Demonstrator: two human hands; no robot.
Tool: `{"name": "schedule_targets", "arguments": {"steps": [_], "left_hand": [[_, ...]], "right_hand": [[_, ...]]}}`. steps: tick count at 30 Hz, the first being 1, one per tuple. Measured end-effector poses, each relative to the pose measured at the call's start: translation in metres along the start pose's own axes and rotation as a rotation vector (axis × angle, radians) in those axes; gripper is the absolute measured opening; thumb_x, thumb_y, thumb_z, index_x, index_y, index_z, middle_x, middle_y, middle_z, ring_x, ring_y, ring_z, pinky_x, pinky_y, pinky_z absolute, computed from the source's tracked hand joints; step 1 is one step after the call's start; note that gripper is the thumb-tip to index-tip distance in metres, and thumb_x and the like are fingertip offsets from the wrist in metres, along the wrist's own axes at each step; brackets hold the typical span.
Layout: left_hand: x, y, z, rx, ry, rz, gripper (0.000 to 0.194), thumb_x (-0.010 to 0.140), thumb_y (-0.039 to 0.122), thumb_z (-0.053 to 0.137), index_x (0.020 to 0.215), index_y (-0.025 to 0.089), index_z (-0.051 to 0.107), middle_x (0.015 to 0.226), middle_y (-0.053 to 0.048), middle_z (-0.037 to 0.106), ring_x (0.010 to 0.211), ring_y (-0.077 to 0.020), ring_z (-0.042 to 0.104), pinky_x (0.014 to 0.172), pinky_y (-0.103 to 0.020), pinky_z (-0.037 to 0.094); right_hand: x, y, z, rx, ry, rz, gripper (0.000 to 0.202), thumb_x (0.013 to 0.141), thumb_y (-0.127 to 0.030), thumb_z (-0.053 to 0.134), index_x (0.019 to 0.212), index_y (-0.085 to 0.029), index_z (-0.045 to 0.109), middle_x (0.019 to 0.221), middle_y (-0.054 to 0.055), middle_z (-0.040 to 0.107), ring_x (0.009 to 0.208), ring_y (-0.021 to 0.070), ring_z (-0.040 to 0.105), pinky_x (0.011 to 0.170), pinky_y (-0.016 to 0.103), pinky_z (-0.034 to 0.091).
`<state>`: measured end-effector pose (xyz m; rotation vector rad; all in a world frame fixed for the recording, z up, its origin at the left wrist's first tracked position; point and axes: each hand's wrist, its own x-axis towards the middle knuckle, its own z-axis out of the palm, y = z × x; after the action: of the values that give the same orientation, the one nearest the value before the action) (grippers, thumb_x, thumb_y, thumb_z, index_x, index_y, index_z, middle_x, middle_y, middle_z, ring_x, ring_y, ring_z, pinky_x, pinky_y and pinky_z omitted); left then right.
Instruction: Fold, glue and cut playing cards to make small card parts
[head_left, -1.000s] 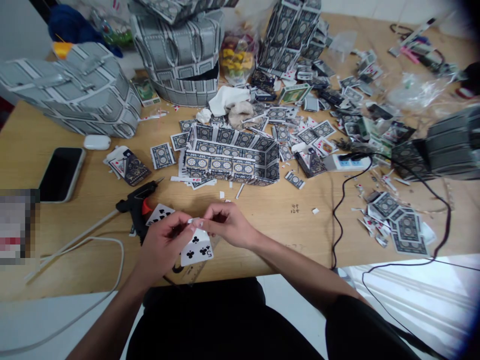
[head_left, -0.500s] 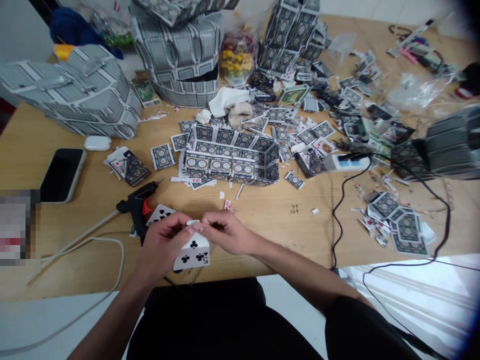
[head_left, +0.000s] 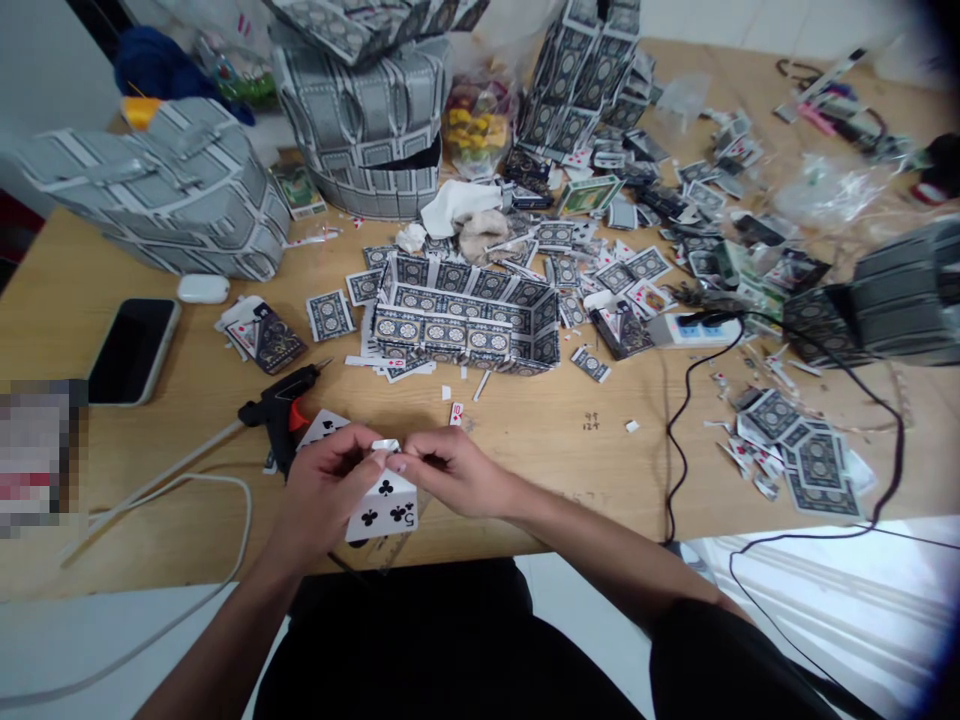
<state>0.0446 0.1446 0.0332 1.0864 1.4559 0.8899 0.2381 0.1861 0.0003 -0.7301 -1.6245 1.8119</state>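
Note:
Near the table's front edge, my left hand is closed on a five of clubs playing card, which shows its white face. My right hand pinches the top end of the same card, thumbs close together, and a small folded strip stands up there. The fingers hide how the card is bent. Left of my hands lies a black hot glue gun with an orange trigger, and another club or spade card is partly under my left hand. Beyond my hands sits an open box made of folded cards.
Phone and white earbud case lie left. Card boxes, card-woven bags and loose cards spread behind. A power strip has a black cable running down at right. Cut cards lie front right.
Both hands keep their hold on the card, with only a slight shift of the fingers at its top end. The whole view has moved a little; the objects on the table stay put.

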Motion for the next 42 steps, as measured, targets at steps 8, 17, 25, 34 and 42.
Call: {"name": "schedule_targets", "arguments": {"steps": [8,17,25,34,42], "left_hand": [[-0.001,-0.003,-0.001,0.028,0.04,0.026,0.023,0.084,0.038,0.075,0.074,0.017,0.072,0.062,0.002,0.062,0.055,-0.0114,0.053,0.051,-0.02,0.039],[-0.003,0.001,0.0,0.081,0.035,0.021,0.026,0.084,0.041,0.074,0.073,0.017,0.073,0.061,0.001,0.062,0.056,-0.0129,0.054,0.053,-0.021,0.041],[-0.007,-0.001,0.0,0.075,0.051,0.055,0.024,0.082,0.04,0.074,0.074,0.018,0.072,0.063,0.0,0.063,0.058,-0.0144,0.055,0.054,-0.023,0.042],[-0.013,-0.005,0.002,0.02,-0.116,0.01,0.028,0.083,0.042,0.075,0.07,0.018,0.067,0.06,0.003,0.056,0.057,-0.0129,0.048,0.057,-0.023,0.039],[-0.009,-0.006,0.002,0.008,-0.092,-0.022,0.031,0.082,0.045,0.075,0.07,0.018,0.068,0.061,0.002,0.058,0.057,-0.0133,0.049,0.056,-0.023,0.038]], "right_hand": [[-0.001,0.004,-0.004,0.036,-0.078,-0.015,0.056,0.105,-0.059,0.069,0.069,-0.021,0.049,0.067,-0.007,0.035,0.063,0.0106,0.033,0.06,0.027,0.029],[0.001,0.002,-0.003,0.043,-0.071,0.02,0.062,0.102,-0.066,0.069,0.067,-0.022,0.045,0.065,-0.008,0.033,0.061,0.0098,0.03,0.057,0.027,0.026],[0.004,0.0,-0.006,0.055,-0.13,0.003,0.063,0.099,-0.066,0.074,0.065,-0.021,0.045,0.065,-0.008,0.031,0.061,0.0096,0.028,0.057,0.027,0.025],[0.001,0.003,-0.009,0.161,-0.198,0.111,0.057,0.099,-0.065,0.074,0.071,-0.019,0.056,0.066,-0.006,0.049,0.064,0.0119,0.042,0.064,0.027,0.034],[0.002,0.006,-0.008,0.178,-0.186,0.141,0.058,0.097,-0.069,0.074,0.072,-0.019,0.057,0.066,-0.006,0.05,0.064,0.0123,0.043,0.064,0.027,0.035]]}}
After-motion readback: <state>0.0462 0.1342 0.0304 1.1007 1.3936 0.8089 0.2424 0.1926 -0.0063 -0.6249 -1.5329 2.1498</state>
